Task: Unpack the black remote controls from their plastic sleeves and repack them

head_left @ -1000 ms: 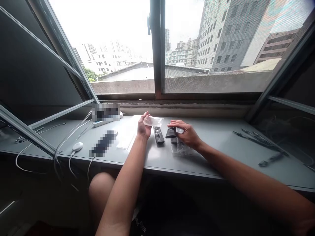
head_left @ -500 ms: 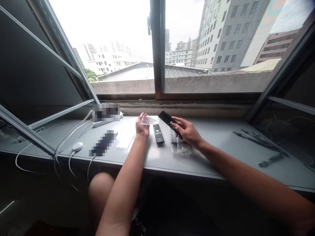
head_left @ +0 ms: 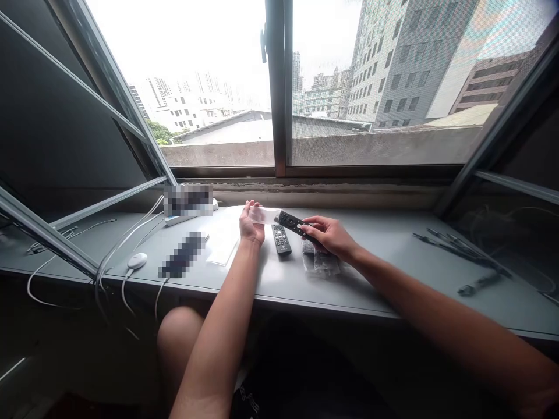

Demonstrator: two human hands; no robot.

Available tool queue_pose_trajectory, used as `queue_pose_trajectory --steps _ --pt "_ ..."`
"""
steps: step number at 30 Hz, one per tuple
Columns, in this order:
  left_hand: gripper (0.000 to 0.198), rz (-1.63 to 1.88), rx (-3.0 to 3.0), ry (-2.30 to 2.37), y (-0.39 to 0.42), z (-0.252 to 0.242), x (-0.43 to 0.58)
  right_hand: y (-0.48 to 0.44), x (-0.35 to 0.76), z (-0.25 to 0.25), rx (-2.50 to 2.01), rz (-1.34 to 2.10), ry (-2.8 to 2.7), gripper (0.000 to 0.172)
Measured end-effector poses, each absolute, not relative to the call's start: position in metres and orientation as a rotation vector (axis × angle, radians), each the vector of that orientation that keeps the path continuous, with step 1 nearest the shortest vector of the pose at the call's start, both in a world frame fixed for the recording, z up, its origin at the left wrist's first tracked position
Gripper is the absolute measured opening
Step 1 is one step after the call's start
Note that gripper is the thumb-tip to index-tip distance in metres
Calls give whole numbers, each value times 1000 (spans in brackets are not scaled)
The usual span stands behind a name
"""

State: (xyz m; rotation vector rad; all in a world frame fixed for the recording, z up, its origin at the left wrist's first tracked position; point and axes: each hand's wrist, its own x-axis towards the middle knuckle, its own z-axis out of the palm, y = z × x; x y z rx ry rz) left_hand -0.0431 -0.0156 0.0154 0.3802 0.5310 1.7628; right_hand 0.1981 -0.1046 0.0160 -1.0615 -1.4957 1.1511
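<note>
My right hand [head_left: 328, 235] is closed around the lower part of a black remote control [head_left: 292, 222], held tilted above the table with its buttons up. The upper end of that remote meets the mouth of a clear plastic bag [head_left: 264, 216]. My left hand [head_left: 252, 226] grips this bag from the left, palm up. Below and between the hands, a second black remote control [head_left: 280, 240] lies on the table. Several clear-bagged items [head_left: 320, 261] rest under my right hand, partly covered by it.
On the left of the grey table [head_left: 375, 279] are white sleeves [head_left: 222, 251], a round white charger [head_left: 137, 261] with cables and a white power strip [head_left: 192, 217]. Dark cables [head_left: 463, 253] lie at right. Metal frames [head_left: 126, 122] slant up at both sides, with a window behind.
My right hand has brought the remote control slightly left and lower, tilted flatter, so its end now meets the bag's mouth. The bag stretches straighter from my left hand.
</note>
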Motion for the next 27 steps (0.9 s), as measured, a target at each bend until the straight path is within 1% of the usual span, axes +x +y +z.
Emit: queue_pose_trajectory --steps 3,5,8,10,12,14,17,21,25,27 --pt "10 1682 524 553 -18 15 -38 -106 197 17 -1070 1184 -1509 45" --pt "19 1609 647 572 -20 14 -34 -106 197 17 -1065 1186 -1504 45" --pt "39 1460 810 593 -27 13 -28 -104 198 16 -1072 1133 -1506 44" --pt "45 1337 908 599 -32 13 -25 -103 198 15 -1074 1079 -1515 43" --pt "42 1242 1006 589 -36 13 -23 -103 198 15 -1067 1042 -1518 42" --pt "39 1219 1069 578 -37 14 -22 -103 197 17 -1055 1039 -1504 40" --pt "41 1317 1031 567 -33 14 -25 -104 198 21 -1051 1059 -1461 40" --pt "44 1455 903 538 -25 11 -28 -104 200 24 -1101 1082 -1473 30" --pt "42 1446 888 526 -24 10 -27 -102 200 21 -1111 1163 -1449 25" --pt "42 1424 878 531 -25 10 -26 -101 199 20 -1086 1208 -1394 27"
